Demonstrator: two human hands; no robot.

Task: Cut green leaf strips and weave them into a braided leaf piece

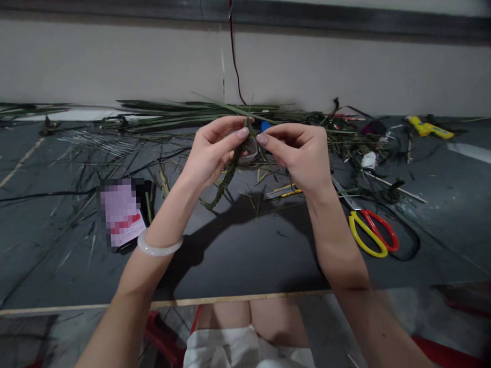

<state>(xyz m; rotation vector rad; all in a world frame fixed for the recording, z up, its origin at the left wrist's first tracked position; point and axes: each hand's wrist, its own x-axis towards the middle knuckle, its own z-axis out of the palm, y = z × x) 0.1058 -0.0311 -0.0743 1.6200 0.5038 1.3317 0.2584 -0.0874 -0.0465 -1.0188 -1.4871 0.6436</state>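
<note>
Above the middle of the dark table, my left hand pinches a woven green leaf piece, whose braided tail curls down below my fingers. The pointed top of the leaf sticks up between both hands. My right hand is closed at the right side of the same piece, thumb and forefinger pressed together on a thin leaf strip. Just behind my fingers is a clear round container or tape roll, partly hidden. A yellow utility knife lies on the table below my right hand.
Scissors with red and yellow handles lie right of my right forearm. A phone rests at left. Long green leaves are piled along the wall. A yellow glue gun sits far right. Leaf scraps and a black cable cross the table.
</note>
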